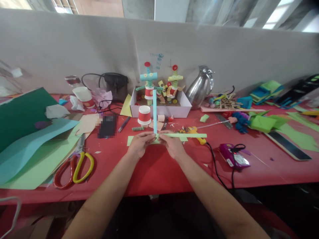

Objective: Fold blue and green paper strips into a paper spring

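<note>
Two paper strips meet at a right angle between my hands. The light blue strip (155,111) points away from me, and the pale green strip (190,135) runs to the right. My left hand (140,143) pinches the joined end from the left. From the other side, my right hand (172,143) pinches the same corner. Whether the strips are folded over each other there is hidden by my fingertips. Under the hands lies a wider green paper piece (130,140). A small coiled green paper spring (138,128) rests just beyond my left hand.
Behind stand a red-and-white paper cup (144,115), a white box (161,111) with paper figures, and a metal jug (200,87). Scissors (83,167) and paper sheets (32,172) lie left. A yellow glue gun (191,130), purple device (234,156) and phone (287,145) lie right.
</note>
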Demonstrator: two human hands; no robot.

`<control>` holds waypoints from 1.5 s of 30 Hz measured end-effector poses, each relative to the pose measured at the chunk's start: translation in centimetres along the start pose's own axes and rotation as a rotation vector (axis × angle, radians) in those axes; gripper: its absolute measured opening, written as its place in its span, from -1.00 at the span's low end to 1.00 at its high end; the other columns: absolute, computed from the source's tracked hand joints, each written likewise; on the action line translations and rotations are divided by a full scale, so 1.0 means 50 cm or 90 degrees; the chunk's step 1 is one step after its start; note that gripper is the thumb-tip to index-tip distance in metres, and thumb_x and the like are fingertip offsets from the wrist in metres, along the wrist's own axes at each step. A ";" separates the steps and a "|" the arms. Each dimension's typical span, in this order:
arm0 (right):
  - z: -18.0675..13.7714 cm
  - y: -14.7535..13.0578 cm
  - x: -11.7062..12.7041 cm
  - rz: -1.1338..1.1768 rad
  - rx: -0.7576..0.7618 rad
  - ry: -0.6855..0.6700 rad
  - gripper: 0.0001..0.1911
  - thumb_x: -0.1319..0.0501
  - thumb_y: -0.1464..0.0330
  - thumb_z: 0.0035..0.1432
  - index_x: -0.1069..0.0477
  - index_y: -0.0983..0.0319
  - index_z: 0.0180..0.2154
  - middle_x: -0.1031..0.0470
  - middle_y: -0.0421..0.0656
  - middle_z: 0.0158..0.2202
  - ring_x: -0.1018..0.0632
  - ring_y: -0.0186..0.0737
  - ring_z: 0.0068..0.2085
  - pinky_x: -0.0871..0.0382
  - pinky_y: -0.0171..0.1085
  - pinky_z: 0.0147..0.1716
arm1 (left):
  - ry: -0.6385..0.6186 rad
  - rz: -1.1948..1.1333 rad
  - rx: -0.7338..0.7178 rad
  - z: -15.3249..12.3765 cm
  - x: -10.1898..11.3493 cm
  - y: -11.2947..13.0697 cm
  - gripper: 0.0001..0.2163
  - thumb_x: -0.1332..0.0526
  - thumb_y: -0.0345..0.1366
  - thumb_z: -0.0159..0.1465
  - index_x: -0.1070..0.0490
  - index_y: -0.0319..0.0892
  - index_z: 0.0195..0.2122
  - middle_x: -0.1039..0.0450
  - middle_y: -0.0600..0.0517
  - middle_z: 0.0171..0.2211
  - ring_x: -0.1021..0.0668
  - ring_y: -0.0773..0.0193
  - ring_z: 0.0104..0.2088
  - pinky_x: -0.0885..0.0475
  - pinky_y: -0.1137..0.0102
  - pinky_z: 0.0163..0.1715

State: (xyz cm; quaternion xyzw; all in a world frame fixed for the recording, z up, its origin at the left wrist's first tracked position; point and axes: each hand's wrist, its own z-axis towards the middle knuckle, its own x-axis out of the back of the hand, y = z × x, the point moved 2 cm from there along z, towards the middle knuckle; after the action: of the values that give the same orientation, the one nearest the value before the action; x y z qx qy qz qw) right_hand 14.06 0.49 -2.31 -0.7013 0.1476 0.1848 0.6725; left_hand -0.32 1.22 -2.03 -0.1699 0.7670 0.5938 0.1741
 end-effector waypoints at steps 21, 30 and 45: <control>0.001 0.005 0.005 -0.029 -0.008 0.004 -0.81 -0.39 0.34 -0.20 -0.46 0.21 -0.44 -0.45 -0.28 -0.55 -0.42 -0.40 -0.51 -0.33 -0.34 -0.45 | -0.068 0.122 -0.030 -0.012 -0.003 0.005 -0.77 -0.45 -0.31 -0.05 -0.57 -0.25 -0.35 -0.57 -0.04 -0.38 -0.57 0.29 -0.38 -0.46 0.33 -0.19; 0.000 0.009 0.009 -0.054 -0.008 0.008 -0.83 -0.39 0.32 -0.17 -0.48 0.20 -0.45 -0.47 -0.26 -0.54 -0.45 -0.35 -0.46 -0.37 -0.33 -0.42 | -0.073 0.136 -0.069 -0.013 -0.006 0.009 -0.81 -0.44 -0.32 -0.06 -0.53 -0.24 -0.42 -0.53 0.01 -0.45 -0.55 0.32 -0.44 -0.45 0.34 -0.27; 0.005 0.015 0.005 -0.007 -0.040 -0.021 -0.82 -0.39 0.35 -0.18 -0.48 0.20 -0.44 -0.45 -0.28 -0.55 -0.45 -0.39 -0.48 -0.36 -0.36 -0.45 | -0.046 0.059 -0.005 -0.007 -0.003 0.005 -0.81 -0.44 -0.41 -0.13 -0.51 -0.25 -0.47 -0.51 0.04 -0.51 -0.53 0.35 -0.48 -0.48 0.35 -0.26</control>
State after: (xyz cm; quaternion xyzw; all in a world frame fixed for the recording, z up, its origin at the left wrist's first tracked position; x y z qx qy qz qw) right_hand 13.94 0.71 -3.10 -0.7196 0.1267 0.1968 0.6537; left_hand -0.32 0.93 -1.66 -0.1133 0.7649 0.6100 0.1733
